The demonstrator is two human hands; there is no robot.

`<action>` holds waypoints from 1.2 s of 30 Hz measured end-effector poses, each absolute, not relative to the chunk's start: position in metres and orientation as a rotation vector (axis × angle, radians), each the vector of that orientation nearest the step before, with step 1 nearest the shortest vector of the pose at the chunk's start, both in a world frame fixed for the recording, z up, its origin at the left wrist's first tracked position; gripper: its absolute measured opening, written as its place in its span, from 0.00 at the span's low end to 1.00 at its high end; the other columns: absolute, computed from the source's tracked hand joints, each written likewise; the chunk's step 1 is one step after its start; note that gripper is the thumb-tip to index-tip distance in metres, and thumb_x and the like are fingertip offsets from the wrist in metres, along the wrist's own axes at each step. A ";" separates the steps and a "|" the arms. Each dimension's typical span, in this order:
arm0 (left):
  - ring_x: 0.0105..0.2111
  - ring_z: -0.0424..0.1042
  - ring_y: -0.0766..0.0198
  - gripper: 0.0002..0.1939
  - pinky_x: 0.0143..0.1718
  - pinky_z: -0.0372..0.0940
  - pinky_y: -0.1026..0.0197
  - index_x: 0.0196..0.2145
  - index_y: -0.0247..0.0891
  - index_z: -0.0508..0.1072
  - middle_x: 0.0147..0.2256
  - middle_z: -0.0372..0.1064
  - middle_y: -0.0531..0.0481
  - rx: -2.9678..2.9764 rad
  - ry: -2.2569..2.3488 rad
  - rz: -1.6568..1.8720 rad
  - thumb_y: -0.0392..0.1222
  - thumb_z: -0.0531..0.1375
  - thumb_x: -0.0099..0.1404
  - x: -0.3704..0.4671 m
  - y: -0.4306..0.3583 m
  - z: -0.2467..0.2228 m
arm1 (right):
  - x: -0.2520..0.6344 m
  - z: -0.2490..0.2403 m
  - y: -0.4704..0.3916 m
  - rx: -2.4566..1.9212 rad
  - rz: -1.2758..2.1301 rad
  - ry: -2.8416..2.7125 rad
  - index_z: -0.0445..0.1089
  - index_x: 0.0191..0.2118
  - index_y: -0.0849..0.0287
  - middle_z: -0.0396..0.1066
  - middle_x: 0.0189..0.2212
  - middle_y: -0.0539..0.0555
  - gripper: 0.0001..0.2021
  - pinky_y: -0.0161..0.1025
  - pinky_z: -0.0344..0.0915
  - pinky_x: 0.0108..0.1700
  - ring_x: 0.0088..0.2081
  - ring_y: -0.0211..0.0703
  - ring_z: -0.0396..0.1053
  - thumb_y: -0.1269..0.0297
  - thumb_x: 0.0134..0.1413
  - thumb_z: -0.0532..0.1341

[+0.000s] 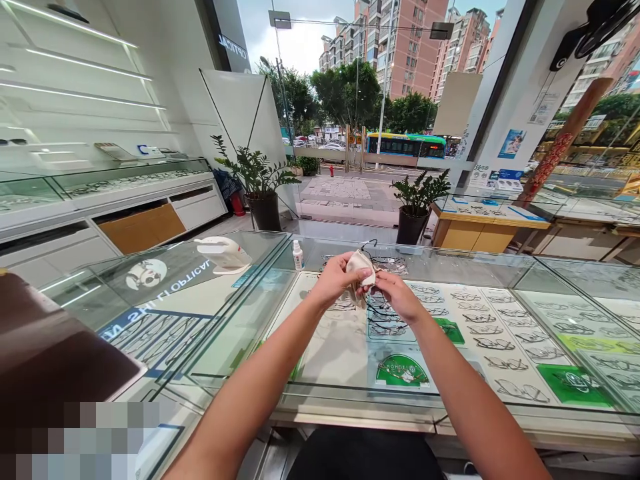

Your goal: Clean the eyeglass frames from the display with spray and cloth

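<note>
Cloth (361, 264): bunched around the glasses (369, 244), gripped by the left hand (334, 279). Glasses: above the surface (345, 417), not set down; right hand (399, 296) pinches the frame, partly hidden. Lens condition and remaining work: cannot be determined. Legible lettering: "OPTICAL", inverted, left display case (173, 283). Bottle (298, 257) label: illegible.

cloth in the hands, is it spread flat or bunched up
Bunched up: the cloth is gathered in the fingers of the left hand, with part hanging below them.
</note>
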State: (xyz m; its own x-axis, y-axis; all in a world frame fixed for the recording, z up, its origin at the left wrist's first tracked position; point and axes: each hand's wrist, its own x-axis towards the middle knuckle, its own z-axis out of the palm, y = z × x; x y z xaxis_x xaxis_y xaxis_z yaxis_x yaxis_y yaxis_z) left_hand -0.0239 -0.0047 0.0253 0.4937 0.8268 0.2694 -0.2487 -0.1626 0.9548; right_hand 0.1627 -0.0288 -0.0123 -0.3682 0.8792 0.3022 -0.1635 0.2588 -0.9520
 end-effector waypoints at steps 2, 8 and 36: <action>0.20 0.71 0.64 0.22 0.22 0.65 0.63 0.35 0.36 0.74 0.23 0.74 0.49 1.424 0.561 1.086 0.54 0.75 0.56 -0.019 -0.006 0.023 | 0.162 -0.010 -0.029 -0.698 1.273 -1.580 0.79 0.38 0.55 0.78 0.35 0.54 0.13 0.44 0.61 0.48 0.42 0.47 0.71 0.52 0.64 0.62; 0.18 0.67 0.65 0.23 0.23 0.62 0.63 0.34 0.36 0.73 0.21 0.72 0.49 1.490 0.517 1.085 0.62 0.64 0.67 -0.019 -0.007 0.026 | 0.163 -0.001 -0.034 -0.669 1.257 -1.644 0.77 0.35 0.56 0.78 0.36 0.55 0.14 0.45 0.60 0.52 0.44 0.48 0.71 0.54 0.66 0.60; 0.25 0.72 0.61 0.23 0.28 0.66 0.61 0.34 0.35 0.76 0.25 0.73 0.47 1.464 0.503 1.005 0.61 0.67 0.64 -0.031 -0.004 0.034 | 0.162 -0.001 -0.034 -0.702 1.165 -1.602 0.79 0.35 0.55 0.77 0.35 0.54 0.15 0.43 0.61 0.52 0.43 0.47 0.69 0.53 0.66 0.60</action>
State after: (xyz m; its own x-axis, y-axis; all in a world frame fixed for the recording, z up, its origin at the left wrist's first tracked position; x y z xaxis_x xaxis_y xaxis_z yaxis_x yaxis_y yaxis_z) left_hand -0.0309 -0.0044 0.0335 0.5282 0.7992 0.2868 -0.2493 -0.1769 0.9521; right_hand 0.1620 -0.0337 -0.0012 -0.3380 0.8616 0.3787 -0.0950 0.3691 -0.9245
